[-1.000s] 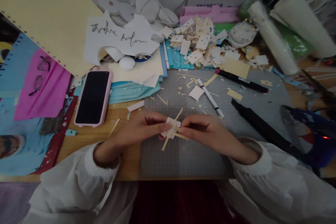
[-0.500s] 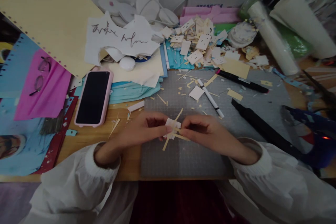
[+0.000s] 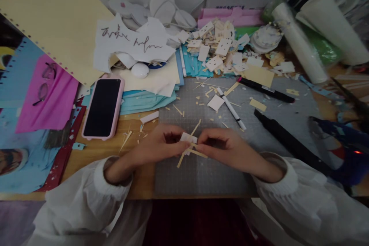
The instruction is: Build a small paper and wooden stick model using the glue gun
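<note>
Above the grey cutting mat [image 3: 201, 180], my left hand [image 3: 161, 142] pinches a small white paper piece [image 3: 188, 137] between thumb and fingers. Thin cream paper strips [image 3: 197, 125] cross at that piece and stick out from it in several directions. My right hand [image 3: 226, 146] is closed at the right side of the piece, its thumb and finger pinched on a cream strip [image 3: 198, 154]. The fingertips of both hands nearly meet. Behind them on the mat lie a white pen [image 3: 232, 109], a small white square [image 3: 215, 102] and scattered strip scraps.
A pink-cased phone [image 3: 103, 107] lies on the left. A heap of small paper pieces [image 3: 221, 46] stands at the back. On the right are a black marker [image 3: 266, 90], a long black tool [image 3: 288, 138] and a blue object with a red light [image 3: 348, 153].
My left thumb has moved slightly right and down over the white piece, and the piece appears tilted differently. My right hand has shifted very little.
</note>
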Motion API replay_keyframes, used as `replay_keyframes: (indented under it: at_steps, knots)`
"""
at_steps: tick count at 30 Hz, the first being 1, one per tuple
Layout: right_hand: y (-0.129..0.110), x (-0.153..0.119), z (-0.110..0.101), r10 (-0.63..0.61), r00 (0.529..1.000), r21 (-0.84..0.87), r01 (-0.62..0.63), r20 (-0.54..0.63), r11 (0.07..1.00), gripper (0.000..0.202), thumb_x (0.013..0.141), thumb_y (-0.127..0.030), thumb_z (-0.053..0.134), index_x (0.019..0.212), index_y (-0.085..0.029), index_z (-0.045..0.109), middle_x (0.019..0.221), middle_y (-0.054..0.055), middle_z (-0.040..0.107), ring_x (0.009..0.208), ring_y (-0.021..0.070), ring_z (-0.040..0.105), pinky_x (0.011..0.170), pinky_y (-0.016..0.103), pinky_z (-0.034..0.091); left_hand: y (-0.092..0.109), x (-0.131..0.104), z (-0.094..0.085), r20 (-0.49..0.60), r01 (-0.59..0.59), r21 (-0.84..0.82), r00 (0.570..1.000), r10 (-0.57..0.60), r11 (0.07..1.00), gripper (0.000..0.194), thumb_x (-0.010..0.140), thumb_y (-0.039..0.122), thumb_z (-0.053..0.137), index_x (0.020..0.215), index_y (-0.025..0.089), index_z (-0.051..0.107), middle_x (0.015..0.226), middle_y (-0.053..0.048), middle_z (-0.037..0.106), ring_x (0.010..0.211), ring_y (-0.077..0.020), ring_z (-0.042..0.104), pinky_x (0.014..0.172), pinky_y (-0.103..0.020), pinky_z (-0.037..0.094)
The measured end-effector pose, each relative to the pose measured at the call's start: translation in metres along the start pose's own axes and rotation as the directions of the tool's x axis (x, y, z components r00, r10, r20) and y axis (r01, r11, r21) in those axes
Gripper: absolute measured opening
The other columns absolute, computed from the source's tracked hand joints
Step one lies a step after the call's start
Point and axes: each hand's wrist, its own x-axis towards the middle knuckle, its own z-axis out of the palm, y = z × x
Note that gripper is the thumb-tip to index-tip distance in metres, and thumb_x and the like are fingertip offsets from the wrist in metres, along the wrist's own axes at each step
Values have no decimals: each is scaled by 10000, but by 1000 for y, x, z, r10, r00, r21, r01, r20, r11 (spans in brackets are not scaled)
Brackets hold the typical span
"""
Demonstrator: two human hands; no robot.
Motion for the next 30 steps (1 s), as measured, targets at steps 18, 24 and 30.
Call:
replay_keyframes:
  at_steps: [18,24,30]
  knots:
    - [7,1,5,-91,995,67,93,-37,993,189,857,-349,599,813,-165,594,721,-11,563,653,101,500,595,230,404,-6,-5,-12,155,-52,-15,987,54,999,215,820,330,617,833,120,663,690,-2,614,619,-96,530,573,-194,420]
    - [8,2,1,-158,980,28,163,-119,986,238,836,-397,609,788,-164,593,693,-10,568,615,98,483,549,223,378,-11,-6,-12,-29,-129,-123,992,126,984,203,854,336,627,852,144,696,710,-9,645,609,-92,547,601,-203,452]
    - [1,0,-35,-289,880,-130,259,-377,957,214,818,-380,606,750,-177,611,656,-9,573,598,108,502,553,235,397,-12,-10,-13,-85,-148,119,984,159,982,261,860,382,611,854,136,699,703,-12,643,613,-96,536,583,-196,427]
